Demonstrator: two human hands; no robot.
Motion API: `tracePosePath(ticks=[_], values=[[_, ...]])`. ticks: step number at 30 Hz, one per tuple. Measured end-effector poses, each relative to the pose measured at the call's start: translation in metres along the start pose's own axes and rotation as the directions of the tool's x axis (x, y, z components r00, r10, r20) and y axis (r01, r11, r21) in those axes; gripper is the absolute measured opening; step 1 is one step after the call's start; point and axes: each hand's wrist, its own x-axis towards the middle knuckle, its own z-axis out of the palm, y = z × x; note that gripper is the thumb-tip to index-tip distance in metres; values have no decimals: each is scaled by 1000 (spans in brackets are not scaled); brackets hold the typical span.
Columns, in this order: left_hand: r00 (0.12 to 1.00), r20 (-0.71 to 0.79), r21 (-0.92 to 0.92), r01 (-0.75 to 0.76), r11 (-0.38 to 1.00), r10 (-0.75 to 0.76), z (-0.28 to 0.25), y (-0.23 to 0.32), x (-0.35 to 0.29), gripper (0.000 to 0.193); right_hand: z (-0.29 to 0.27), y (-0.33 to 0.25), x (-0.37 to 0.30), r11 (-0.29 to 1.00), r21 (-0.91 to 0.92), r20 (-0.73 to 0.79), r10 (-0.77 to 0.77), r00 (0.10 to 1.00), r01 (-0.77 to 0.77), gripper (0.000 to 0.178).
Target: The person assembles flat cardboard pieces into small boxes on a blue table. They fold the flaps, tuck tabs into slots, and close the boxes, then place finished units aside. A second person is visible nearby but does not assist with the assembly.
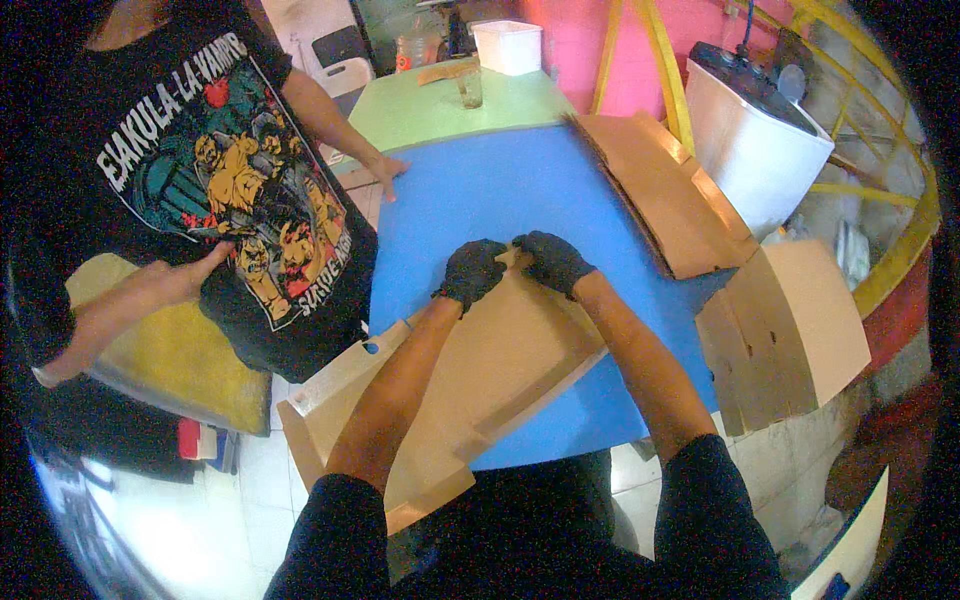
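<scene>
Cardboard: brown piece with folded-up edges (490, 360), mid-frame, lying on the tabletop and hanging past its near edge toward lower left
Left hand: black glove (475, 270), fingers curled in at the cardboard's far corner; can't tell if it's actually pinching
Right hand: black glove too (555, 264), curled in at that same corner, can't tell its grip either
Tabletop: blue (520, 190) in the centre, then a light green section (430, 112) up top with a white container (508, 48) and a clear cup (469, 90)
Right side: flat cardboard stack (670, 190) upper right, folded box (790, 330) below it
Room: pink wall (570, 60) up top, yellow metal frame (668, 80) and white tub with a dark lid (740, 140) upper right, pale tiled floor (205, 530) lower left
Company: someone in a black printed tee (220, 120) on the left, one hand (388, 175) at the tabletop edge
</scene>
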Motion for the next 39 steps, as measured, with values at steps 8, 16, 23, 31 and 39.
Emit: tracePosePath(ticks=[8,16,23,31,39], values=[[999,-30,-47,27,999,-29,-1,-9,11,44,9,4,1,998,-55,-50,12,999,-14,42],[967,-252,345,57,937,34,-43,72,-10,54,-12,28,-51,963,-133,-278,192,941,-236,55],[981,29,-58,192,980,-190,-26,49,5,61,-33,7,-74,937,-218,-28,274,961,-273,56],[882,178,45,435,899,-435,-21,16,12,63,-14,-17,-82,890,-438,-274,5,962,-129,30],[903,10,357,-404,842,429,-14,55,4,48,-2,-42,-77,835,-521,-231,59,971,-175,28]])
